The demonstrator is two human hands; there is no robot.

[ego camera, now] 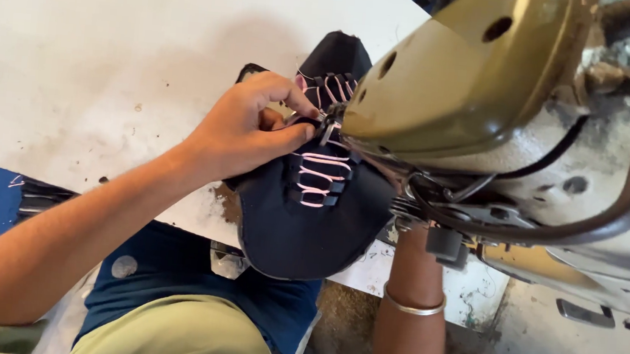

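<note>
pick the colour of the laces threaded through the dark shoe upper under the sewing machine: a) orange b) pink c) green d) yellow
b, the laces crossing the dark navy fabric shoe upper are pale pink, seen just beside the left hand that presses the piece under the olive metal sewing machine head.
</note>
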